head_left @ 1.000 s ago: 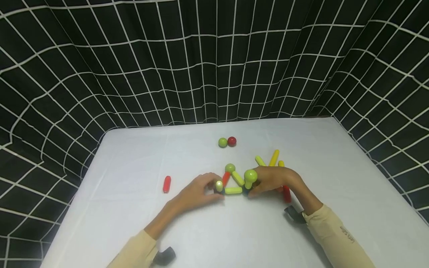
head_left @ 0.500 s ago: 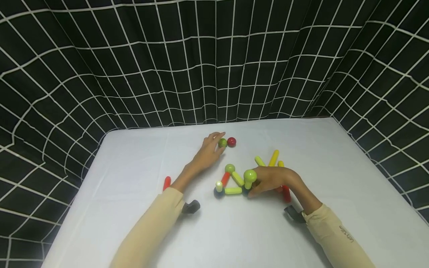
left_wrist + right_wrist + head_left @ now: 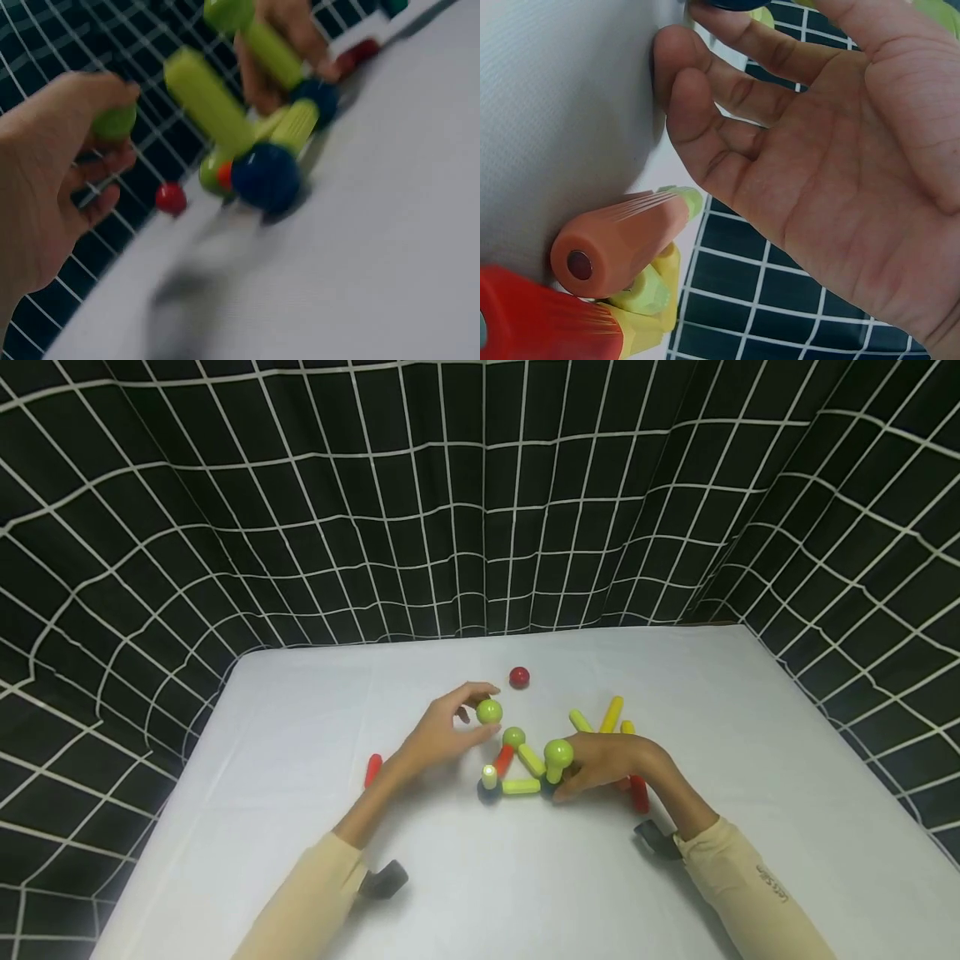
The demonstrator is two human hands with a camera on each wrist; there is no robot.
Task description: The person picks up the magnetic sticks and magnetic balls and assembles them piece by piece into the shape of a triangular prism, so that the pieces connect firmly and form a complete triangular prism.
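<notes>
My left hand (image 3: pixel 442 732) pinches a green ball (image 3: pixel 490 712) between thumb and fingers, raised above the table behind the built frame. That frame has a flat triangle: a red rod (image 3: pixel 505 762), two yellow-green rods, a green ball (image 3: pixel 513 738) at the back and dark blue balls at the front corners. On the left blue ball (image 3: pixel 266 178) stands a bare yellow-green rod (image 3: pixel 206 97). The right corner's upright rod carries a green ball (image 3: pixel 558 752). With thumb and fingers my right hand (image 3: pixel 603 760) holds the right blue ball (image 3: pixel 548 788), partly hidden.
Farther back on the white table (image 3: pixel 450 893) lies a red ball (image 3: pixel 519 677). A red rod (image 3: pixel 373 768) lies at left, beside my left forearm. Yellow (image 3: pixel 612 714), yellow-green (image 3: pixel 581 720) and red rods (image 3: pixel 640 794) lie around my right hand. A dark gridded curtain (image 3: pixel 480 510) surrounds the table.
My left hand let go of the left blue corner, reached back, picked up the green ball beside the red one and brought it nearer the frame. My right hand stayed in place.
</notes>
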